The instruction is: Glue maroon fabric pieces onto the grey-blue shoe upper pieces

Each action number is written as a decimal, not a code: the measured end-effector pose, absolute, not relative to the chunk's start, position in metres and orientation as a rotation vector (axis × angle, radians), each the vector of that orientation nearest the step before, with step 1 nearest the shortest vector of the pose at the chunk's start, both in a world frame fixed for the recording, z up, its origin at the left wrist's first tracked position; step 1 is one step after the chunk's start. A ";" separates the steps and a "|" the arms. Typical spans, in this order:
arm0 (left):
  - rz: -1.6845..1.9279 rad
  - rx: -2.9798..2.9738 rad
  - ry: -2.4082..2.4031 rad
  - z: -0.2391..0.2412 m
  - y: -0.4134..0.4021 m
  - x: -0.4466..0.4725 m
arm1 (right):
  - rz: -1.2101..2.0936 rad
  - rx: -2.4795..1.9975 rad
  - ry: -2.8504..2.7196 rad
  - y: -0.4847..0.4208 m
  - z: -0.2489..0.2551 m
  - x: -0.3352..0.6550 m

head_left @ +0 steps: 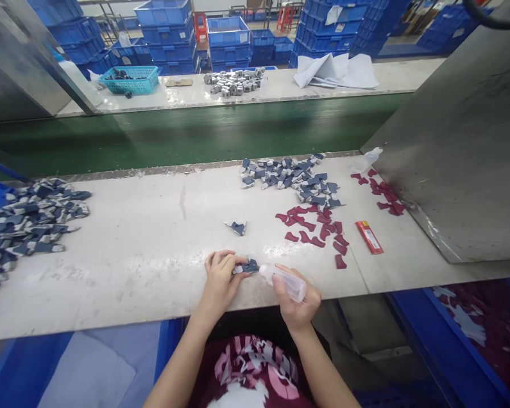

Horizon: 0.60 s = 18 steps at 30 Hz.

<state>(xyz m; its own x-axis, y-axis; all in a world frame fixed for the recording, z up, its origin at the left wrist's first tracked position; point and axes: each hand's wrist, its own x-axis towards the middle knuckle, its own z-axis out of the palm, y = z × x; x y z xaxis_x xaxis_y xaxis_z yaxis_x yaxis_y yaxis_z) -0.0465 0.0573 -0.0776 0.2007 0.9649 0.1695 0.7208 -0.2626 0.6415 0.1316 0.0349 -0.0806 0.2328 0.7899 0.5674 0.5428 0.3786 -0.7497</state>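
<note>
Head view is showing the left hand [220, 277] pressing a small blue piece [247, 266] flat on the table [144, 249], close to its front edge. The fingers are closed together on the piece's left end. The right hand [297, 300] is gripping a clear bottle [285, 281], fingers wrapped tight around it. The bottle is lying nearly sideways with its nozzle pointing at the piece's right end; whether the tip is touching, I cannot tell.

Several risks are looking likely from this position. A hard squeeze could be sending liquid past the piece onto the fingertips or the table. With only one end pinned, the piece could be pivoting under a nudge from the nozzle. Sitting so near the edge, it could also be sliding off toward the lap. Red pieces [318, 229] are lying near the right hand, so a wide wrist sweep could be scattering them. A blue pile [293, 178] is waiting farther back.
</note>
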 end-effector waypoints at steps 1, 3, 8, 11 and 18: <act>0.770 2.053 1.571 -0.077 0.057 -0.047 | 0.249 -1.294 -1.420 0.035 -0.080 0.131; 0.757 2.044 1.571 -0.077 0.058 -0.047 | 0.232 -1.307 -1.392 0.036 -0.078 0.130; 0.729 2.029 1.577 -0.075 0.058 -0.047 | 0.221 -1.349 -1.370 0.036 -0.079 0.129; 0.723 2.025 1.578 -0.075 0.059 -0.047 | 0.190 -1.358 -1.375 0.034 -0.081 0.130; 0.750 1.999 1.604 -0.076 0.058 -0.045 | 0.146 -1.337 -1.360 0.029 -0.084 0.131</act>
